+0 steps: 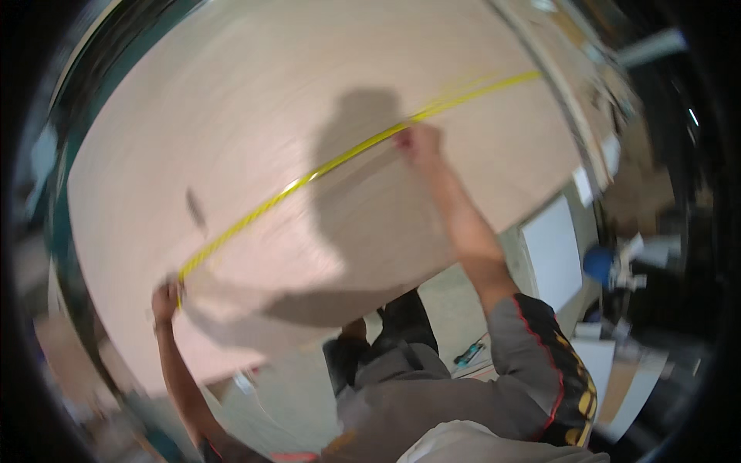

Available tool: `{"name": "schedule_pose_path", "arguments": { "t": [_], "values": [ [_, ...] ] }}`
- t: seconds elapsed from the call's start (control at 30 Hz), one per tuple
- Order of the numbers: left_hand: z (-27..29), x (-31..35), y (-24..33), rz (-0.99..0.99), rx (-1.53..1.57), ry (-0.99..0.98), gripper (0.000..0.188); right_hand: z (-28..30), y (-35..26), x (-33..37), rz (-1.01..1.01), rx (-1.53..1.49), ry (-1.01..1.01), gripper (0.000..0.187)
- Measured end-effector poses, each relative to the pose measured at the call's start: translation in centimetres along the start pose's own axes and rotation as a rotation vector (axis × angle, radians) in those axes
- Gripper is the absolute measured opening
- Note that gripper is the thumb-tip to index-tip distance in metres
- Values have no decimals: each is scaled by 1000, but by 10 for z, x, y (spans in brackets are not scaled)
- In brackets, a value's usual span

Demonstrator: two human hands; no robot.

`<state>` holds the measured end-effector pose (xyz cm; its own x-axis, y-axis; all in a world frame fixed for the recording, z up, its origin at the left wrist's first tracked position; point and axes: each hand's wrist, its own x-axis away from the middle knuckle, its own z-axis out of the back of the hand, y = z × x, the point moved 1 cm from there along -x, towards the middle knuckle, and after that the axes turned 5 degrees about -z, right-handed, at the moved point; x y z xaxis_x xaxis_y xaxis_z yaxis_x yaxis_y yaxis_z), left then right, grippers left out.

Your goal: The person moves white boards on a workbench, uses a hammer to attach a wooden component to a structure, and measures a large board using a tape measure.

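A yellow tape measure (355,153) runs aslant over a large pale wooden board (255,100), from the lower left up to the far right edge. My left hand (164,302) is closed at the tape's near end, by the board's left side; a short piece of the tape hangs down beside my fingers. Further along, my right hand (421,145) pinches the blade from below with the arm stretched out. Beyond it the tape goes on to the right, blurred by motion. My shadow falls across the middle of the board.
A thin dark object (195,208), perhaps a pencil or blade, lies on the board. On the floor is a teal and black tool (469,353). White panels (553,247) lean or lie at the right, near a blue round thing (597,264) and loose scraps.
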<state>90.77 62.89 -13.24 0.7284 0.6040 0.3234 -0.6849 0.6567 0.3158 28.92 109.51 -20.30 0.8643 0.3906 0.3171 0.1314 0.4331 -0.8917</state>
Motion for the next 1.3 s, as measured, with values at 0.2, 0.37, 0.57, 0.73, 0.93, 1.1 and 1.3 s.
{"name": "schedule_pose_path", "arguments": {
  "t": [0.2,0.37,0.57,0.73,0.93,1.1,1.3],
  "values": [
    [16,-79,54,67,-291,-51,52,45,17,-13,-305,-548,154,25],
    [0,-62,36,33,-371,136,56,58,-11,35,-388,-304,13,35],
    [9,-52,55,140,-501,138,54,164,64,-14,-37,64,318,39],
    [9,-59,50,136,-561,161,53,345,111,-35,656,1169,853,50],
    [12,-77,53,134,-602,205,52,521,175,-26,447,1522,1359,96],
    [7,-72,57,169,-620,188,52,605,212,-55,-51,1227,995,99],
    [9,-78,54,157,-653,206,51,595,231,-70,-267,1287,1384,96]
  ]
}}
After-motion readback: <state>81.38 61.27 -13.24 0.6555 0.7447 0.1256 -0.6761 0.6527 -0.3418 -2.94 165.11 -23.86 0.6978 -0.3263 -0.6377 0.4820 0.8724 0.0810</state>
